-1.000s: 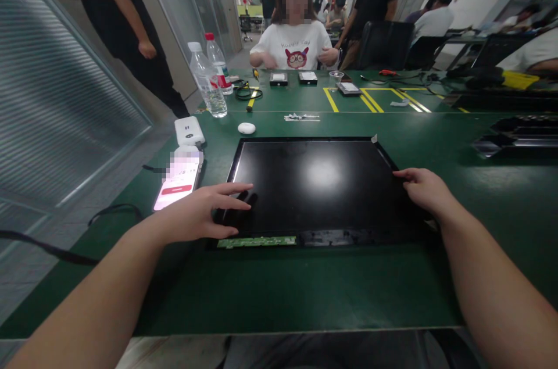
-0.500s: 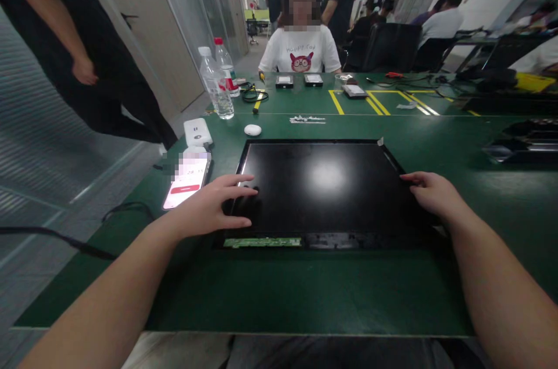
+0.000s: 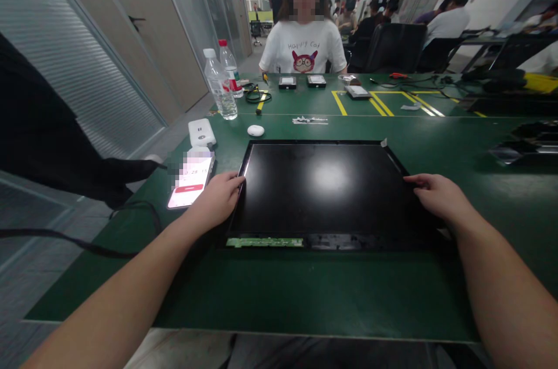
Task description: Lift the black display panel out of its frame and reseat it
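Observation:
A dark LCD screen panel (image 3: pixel 300 194) in a black frame lies flat on the green table, light glaring off its surface. Along its near edge runs a strip of green circuit board (image 3: pixel 264 243). My left hand (image 3: pixel 220 197) is closed on the panel's left edge, with its fingertips at the frame. On the opposite side, my right hand (image 3: pixel 436 196) grips the right edge, thumb and fingers bent round it. A small piece of tape (image 3: pixel 383 143) sticks up at the far right corner. The undersides of the fingers are hidden.
Left of the panel are a lit phone (image 3: pixel 190 180), a white power bank (image 3: pixel 201 133) and two bottles (image 3: pixel 222 87). A white earbud case (image 3: pixel 256 131) sits beyond the panel. Hard drives (image 3: pixel 316 81) lie before a seated person (image 3: pixel 304 46) opposite. A cable (image 3: pixel 78 244) hangs at left.
My left hand has moved from over the panel's surface, fingers spread, to its left edge and closed there. My right hand stays at the right edge. The person standing at left has shifted.

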`<state>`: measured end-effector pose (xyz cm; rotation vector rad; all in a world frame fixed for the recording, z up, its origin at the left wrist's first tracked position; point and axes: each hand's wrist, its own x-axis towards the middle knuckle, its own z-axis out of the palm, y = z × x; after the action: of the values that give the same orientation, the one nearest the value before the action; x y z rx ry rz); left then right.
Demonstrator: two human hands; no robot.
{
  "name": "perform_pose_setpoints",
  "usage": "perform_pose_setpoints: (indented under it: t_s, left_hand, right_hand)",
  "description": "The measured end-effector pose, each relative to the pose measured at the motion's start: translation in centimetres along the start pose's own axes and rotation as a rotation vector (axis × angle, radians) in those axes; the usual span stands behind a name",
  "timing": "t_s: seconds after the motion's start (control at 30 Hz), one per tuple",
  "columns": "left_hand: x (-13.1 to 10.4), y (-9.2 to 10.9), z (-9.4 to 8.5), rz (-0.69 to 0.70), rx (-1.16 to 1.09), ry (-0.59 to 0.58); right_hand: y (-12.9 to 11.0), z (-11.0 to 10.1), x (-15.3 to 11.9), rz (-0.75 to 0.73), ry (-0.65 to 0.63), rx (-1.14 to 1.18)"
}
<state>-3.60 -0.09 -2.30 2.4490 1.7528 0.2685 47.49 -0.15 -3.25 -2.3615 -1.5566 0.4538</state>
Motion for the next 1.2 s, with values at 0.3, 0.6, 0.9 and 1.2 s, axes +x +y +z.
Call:
perform_pose_setpoints:
  t_s: [0.3, 0.6, 0.9, 1.2]
  left_hand:
    - [0.2, -0.3, 0.3, 0.011, -0.022, 0.018]
    - [0.2, -0.2, 0.1, 0.029, 0.004, -0.005]
    - [0.1, 0.0, 0.0, -0.032, -0.064, 0.036]
    - [0.0, 0.4, -0.3, -0.044, -0.083, 0.035]
  right_hand:
    - [-1.4, -0.6, -0.9, 0.033, 0.028, -0.009]
    - [-1.4, -0.6, -1.1, 0.033, 0.044, 0.036]
    - [-1.6, -0.3, -1.2, 0.113, 0.062, 0.249]
    - [-0.6, 0.1, -0.7, 0.121, 0.062, 0.395]
